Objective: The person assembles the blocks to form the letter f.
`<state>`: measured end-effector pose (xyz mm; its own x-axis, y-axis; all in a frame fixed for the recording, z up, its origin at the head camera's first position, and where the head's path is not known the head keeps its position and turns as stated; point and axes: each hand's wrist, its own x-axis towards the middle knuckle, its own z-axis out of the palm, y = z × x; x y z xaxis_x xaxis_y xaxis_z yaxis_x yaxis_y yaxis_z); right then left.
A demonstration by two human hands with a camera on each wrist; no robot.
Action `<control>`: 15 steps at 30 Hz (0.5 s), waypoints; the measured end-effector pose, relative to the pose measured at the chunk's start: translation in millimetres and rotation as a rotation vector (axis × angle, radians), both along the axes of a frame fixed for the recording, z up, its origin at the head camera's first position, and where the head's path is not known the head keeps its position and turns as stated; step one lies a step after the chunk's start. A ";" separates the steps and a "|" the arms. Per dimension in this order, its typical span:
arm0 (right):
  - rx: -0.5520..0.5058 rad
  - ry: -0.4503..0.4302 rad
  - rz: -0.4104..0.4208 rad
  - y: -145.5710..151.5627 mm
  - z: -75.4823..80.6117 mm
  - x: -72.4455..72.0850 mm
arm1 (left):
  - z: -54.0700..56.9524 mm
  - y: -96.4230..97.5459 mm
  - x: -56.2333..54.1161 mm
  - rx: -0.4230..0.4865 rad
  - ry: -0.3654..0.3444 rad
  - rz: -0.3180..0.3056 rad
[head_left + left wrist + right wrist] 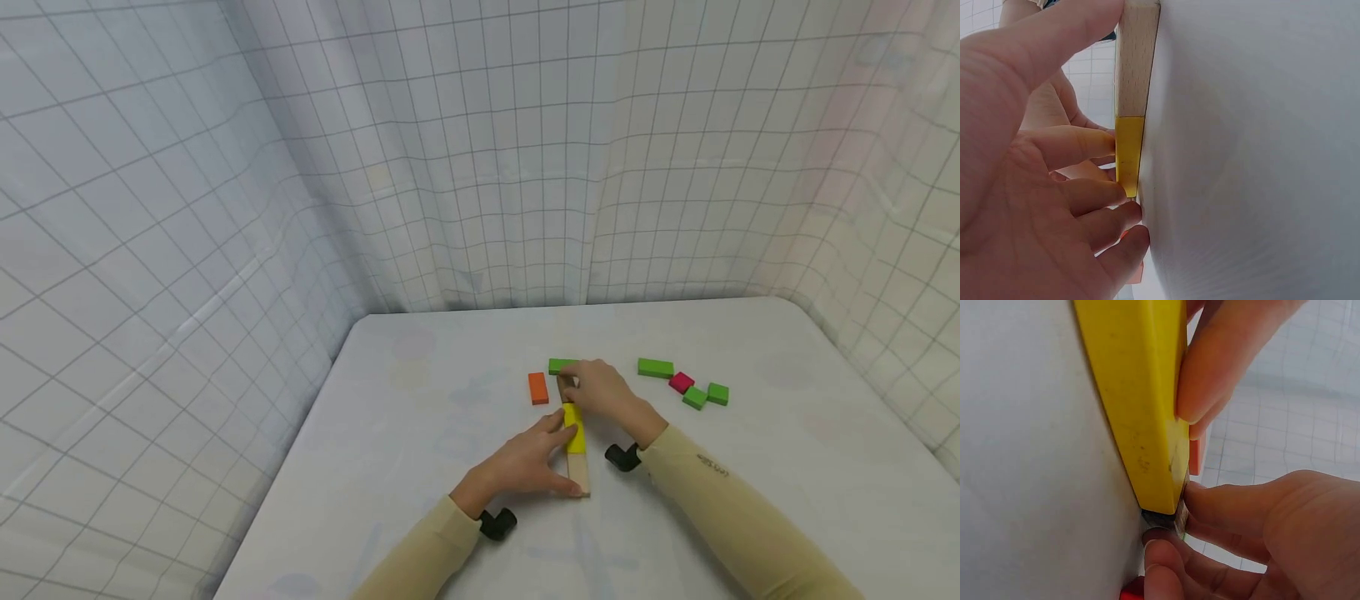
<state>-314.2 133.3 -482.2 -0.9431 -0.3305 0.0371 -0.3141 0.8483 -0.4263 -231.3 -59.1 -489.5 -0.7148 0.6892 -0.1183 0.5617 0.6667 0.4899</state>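
Right of centre in the head view, a wooden block (578, 475), a yellow block (577, 446) and a brown block (566, 393) are lined up on the tabletop (420, 400). The brown one is pinched by the right hand (606, 390); the other two are touched by the left hand (521, 462) — spread open, nothing gripped.

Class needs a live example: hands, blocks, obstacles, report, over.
Left hand touching pale rectangular wooden block and yellow rectangular block. Right hand pinching dark brown block. Lined end to end; green rectangular block near far end, possible obstacle.
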 end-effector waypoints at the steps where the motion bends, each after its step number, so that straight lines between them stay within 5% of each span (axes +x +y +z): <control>1: 0.002 -0.003 -0.001 0.6 0.5 -0.4 | 0.2 0.2 0.2 0.001 -0.003 0.001; 15: -0.024 -0.029 -0.005 3.8 2.7 -0.1 | 1.3 1.0 1.0 -0.008 0.001 0.013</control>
